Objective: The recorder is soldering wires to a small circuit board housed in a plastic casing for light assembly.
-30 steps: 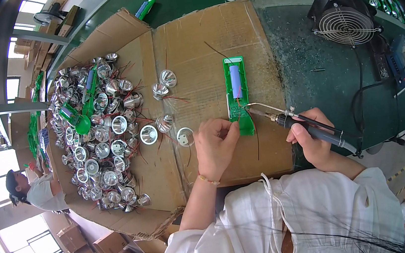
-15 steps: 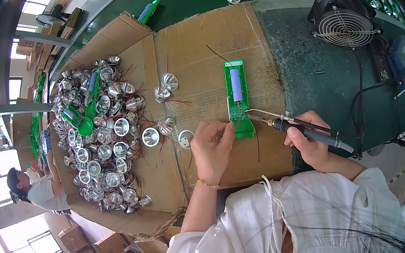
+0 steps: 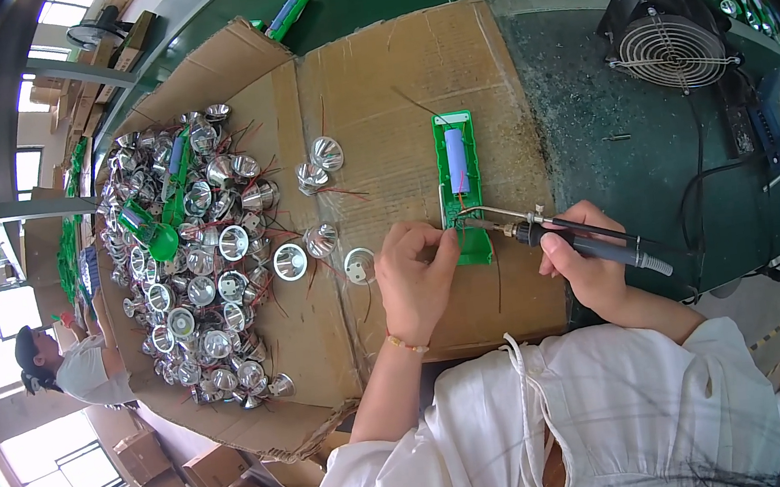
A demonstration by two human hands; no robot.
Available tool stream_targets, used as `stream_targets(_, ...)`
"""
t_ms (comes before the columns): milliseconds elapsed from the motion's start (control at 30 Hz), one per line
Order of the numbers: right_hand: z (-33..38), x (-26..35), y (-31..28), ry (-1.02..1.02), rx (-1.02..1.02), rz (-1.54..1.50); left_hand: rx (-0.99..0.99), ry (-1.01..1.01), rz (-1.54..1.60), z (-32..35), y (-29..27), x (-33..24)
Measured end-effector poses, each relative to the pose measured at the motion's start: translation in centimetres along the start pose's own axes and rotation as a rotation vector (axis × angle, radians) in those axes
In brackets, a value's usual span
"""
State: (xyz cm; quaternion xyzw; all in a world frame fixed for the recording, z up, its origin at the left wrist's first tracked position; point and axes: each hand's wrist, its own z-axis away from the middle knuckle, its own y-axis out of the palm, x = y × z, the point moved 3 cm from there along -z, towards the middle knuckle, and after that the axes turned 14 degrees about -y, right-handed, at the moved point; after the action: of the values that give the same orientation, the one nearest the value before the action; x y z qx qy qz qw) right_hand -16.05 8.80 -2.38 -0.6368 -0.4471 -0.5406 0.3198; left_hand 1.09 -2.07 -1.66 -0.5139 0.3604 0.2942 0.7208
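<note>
A green plastic housing (image 3: 477, 251) lies on the cardboard in front of me, with a lavender cylindrical battery (image 3: 457, 161) and a small circuit board inside. My right hand (image 3: 586, 257) is closed round the grip of a soldering iron (image 3: 603, 253). The iron's tip and the thin metal tube beside it reach the board below the battery. Pinched fingers of my left hand (image 3: 419, 274) are at the housing's left edge, near the tip; what they hold, if anything, is too small to make out. Thin wires stick out from the housing.
On the left a cardboard box (image 3: 224, 55) holds many silver reflector cups (image 3: 202, 290) with red wires. A few loose cups (image 3: 326, 154) lie beside it. A black fan (image 3: 671, 48) and a blue soldering station (image 3: 778, 127) stand right. More green housings line the far edge. Another person (image 3: 76, 361) is far left.
The iron's tip has shifted slightly left across the board, and my right hand has moved a little left with it. My left hand has edged right, closer to the board.
</note>
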Motion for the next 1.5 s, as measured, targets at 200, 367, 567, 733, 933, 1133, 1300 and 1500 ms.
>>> stream_targets(200, 0.2, 0.1, 0.0, 0.051, -0.069, -0.064, 0.011, -0.045, 0.038, 0.0, 0.1, 0.2)
stream_targets(367, 0.4, 0.5, -0.5, -0.035, -0.05, -0.021, 0.01, -0.041, 0.021, -0.1, 0.0, 0.0)
stream_targets(567, 0.3, 0.2, -0.9, -0.02, -0.101, -0.051, -0.007, -0.026, 0.0, -0.2, 0.1, -0.2)
stream_targets(733, -0.1, 0.2, -3.0, -0.07, -0.201, -0.04, 0.066, -0.111, -0.025, -0.3, -0.7, 0.1)
stream_targets(933, -0.4, -1.6, -5.6, -0.048, -0.282, 0.04, 0.12, 0.049, -0.259, -7.7, 0.9, -4.9)
stream_targets(1133, -0.5, -2.1, -5.9, 0.02, -0.294, 0.028, -0.156, 0.157, -0.073, -22.8, 1.5, -10.4)
stream_targets(1300, -0.8, -1.7, -5.9, 0.099, -0.315, -0.044, -0.849, 0.462, -0.294, -24.2, -11.6, -10.7)
stream_targets(1500, -1.1, -2.1, -5.2, 0.131, -0.252, -0.075, -0.4, -0.527, -1.022, -23.8, -25.0, 0.3)
